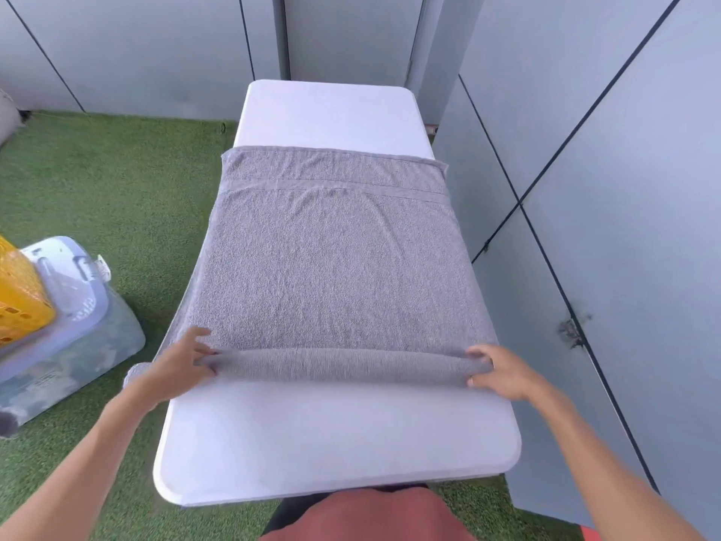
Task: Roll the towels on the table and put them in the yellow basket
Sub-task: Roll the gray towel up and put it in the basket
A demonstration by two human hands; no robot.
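A grey towel (331,259) lies spread along the white table (331,435), its side edges hanging a little over both long sides. Its near end is rolled into a thin tube across the table's width. My left hand (179,365) grips the roll's left end, fingers over the top and thumb under. My right hand (503,370) grips the roll's right end the same way. The yellow basket (19,294) shows only partly at the left frame edge, on the floor side.
The yellow basket stands on a clear lidded storage box (74,329) on green artificial grass (109,181) to the table's left. Grey wall panels (624,189) run close along the table's right side and behind its far end.
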